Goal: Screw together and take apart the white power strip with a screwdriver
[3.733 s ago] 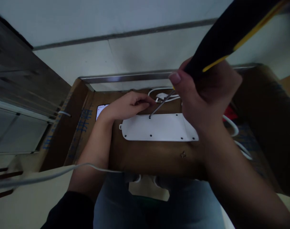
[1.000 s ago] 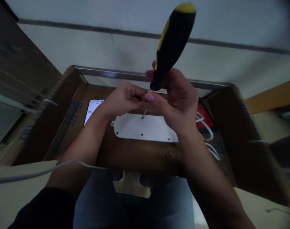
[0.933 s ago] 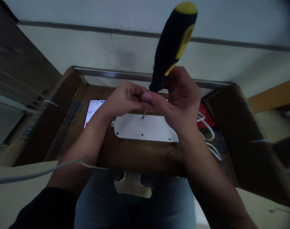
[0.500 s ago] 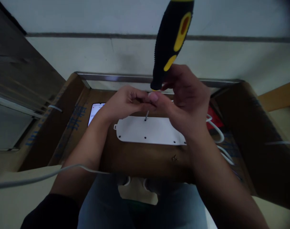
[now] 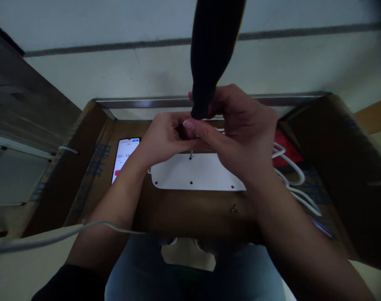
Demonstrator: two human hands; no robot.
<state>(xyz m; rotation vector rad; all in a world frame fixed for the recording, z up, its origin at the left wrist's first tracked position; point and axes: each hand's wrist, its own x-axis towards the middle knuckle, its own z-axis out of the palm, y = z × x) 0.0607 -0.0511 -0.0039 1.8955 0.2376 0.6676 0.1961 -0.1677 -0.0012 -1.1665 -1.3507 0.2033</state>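
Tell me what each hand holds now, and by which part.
The right hand grips the black-and-yellow screwdriver by the lower end of its handle. The left hand's fingers are closed above a screw; whether they hold it cannot be told.

a cardboard box holds a white power strip, phone.

pale blue denim jeans are worn at the bottom of the view. just left of the jeans, a black long sleeve is seen, its cuff ending partway along the left forearm. above the jeans, that forearm is left bare, as is the right forearm. the left hand and the right hand are bare too, and a short, rounded fingernail can be made out.
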